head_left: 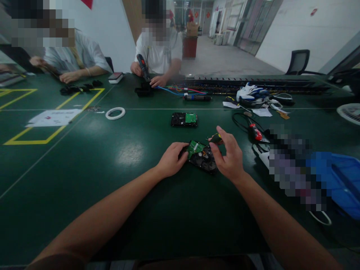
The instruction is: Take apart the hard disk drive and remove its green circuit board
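A hard drive [203,159] with a green circuit board lies on the green table in front of me, turned at a slant. My left hand [174,159] grips its left edge between thumb and fingers. Over the drive's upper right side, my right hand [229,153] is closed around a small screwdriver [216,138] with a yellow and dark handle. The screwdriver points left; whether its tip touches anything cannot be made out. Farther back on the table rests a second hard drive [184,119], its green board at the right end.
A white tape roll [115,113] and a paper sheet [53,117] lie left. To the right are a red-handled tool [255,132], gloves [250,93] and a blue tray [345,180]. Across the table, one person holds a power screwdriver [143,66]; another person [81,56] sits farther left.
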`<move>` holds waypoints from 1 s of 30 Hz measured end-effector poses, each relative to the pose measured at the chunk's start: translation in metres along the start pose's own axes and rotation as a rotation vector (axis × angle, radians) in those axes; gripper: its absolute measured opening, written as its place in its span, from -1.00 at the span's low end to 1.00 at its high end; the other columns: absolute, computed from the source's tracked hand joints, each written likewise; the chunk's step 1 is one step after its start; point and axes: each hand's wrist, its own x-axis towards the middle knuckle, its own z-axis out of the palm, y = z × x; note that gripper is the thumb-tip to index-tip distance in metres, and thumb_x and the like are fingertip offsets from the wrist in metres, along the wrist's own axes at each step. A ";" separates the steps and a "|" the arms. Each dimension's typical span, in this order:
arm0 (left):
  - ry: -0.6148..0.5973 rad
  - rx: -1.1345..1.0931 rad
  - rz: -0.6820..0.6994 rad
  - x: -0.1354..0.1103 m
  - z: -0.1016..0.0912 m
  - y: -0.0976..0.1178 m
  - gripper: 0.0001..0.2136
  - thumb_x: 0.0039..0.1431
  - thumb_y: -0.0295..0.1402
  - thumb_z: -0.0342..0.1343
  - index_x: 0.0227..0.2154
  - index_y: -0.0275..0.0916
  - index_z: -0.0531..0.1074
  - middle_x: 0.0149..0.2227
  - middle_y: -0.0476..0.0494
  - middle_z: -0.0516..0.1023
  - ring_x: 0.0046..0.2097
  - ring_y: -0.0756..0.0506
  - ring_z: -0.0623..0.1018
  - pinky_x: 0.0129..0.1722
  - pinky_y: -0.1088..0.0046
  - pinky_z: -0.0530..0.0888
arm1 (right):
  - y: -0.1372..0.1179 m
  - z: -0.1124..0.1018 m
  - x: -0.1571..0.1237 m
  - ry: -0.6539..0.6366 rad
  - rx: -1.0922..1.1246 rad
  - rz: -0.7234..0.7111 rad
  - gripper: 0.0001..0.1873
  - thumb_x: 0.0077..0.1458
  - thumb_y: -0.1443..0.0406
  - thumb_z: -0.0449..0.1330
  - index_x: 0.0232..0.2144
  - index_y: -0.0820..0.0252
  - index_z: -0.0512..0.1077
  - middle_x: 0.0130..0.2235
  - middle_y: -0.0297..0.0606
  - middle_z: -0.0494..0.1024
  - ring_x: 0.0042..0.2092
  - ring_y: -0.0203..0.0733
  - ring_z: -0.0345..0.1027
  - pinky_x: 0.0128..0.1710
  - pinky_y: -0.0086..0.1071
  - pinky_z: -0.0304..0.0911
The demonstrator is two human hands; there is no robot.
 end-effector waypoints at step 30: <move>-0.007 0.009 0.009 0.001 0.000 0.001 -0.64 0.38 -0.30 0.03 0.19 -0.22 0.37 0.12 -0.27 0.52 0.17 -0.21 0.48 0.23 0.08 0.44 | -0.001 0.005 0.004 -0.011 -0.042 0.068 -0.42 0.36 0.19 0.17 0.36 -0.13 0.17 0.12 -0.16 0.53 -0.02 0.02 0.48 0.04 0.01 0.47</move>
